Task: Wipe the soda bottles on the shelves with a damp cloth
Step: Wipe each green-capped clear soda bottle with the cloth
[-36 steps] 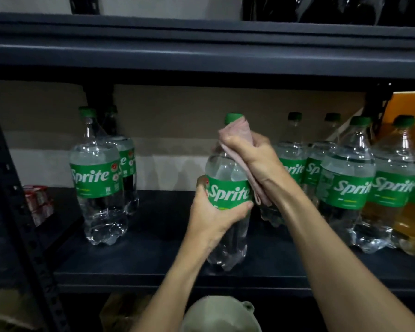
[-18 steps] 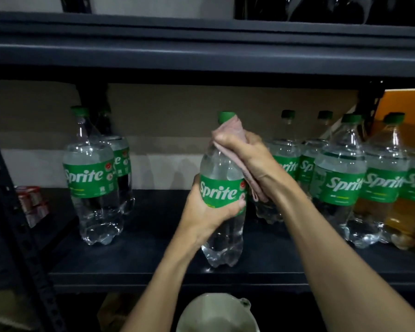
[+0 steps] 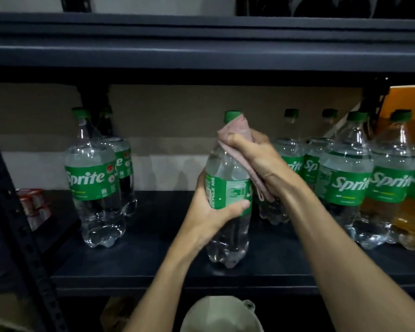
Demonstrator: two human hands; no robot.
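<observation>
A: Entry, head view. Where is the held bottle point(image 3: 228, 168)?

B: Upright at the front middle of the dark shelf point(image 3: 153, 267). I cannot tell whether its base touches the board.

A: Left hand point(image 3: 211, 216)?

B: Clamped round the bottle's green label point(image 3: 225, 190) from 9 o'clock, thumb across the front, fingers curled behind.

A: Right hand point(image 3: 261, 161)?

B: At 1 o'clock of the left hand. It grips the pink cloth point(image 3: 237, 130), fingers curled, and presses it onto the bottle's neck and shoulder. The cloth's tail hangs toward 5 o'clock under the palm.

A: Cap?

B: The green cap point(image 3: 233, 115) shows at 12 o'clock, just above the cloth.

A: Neighbours?

B: Two bottles point(image 3: 91, 180) at 9 o'clock, well apart. A row of bottles point(image 3: 345, 183) at 3 o'clock, behind the right forearm.
</observation>
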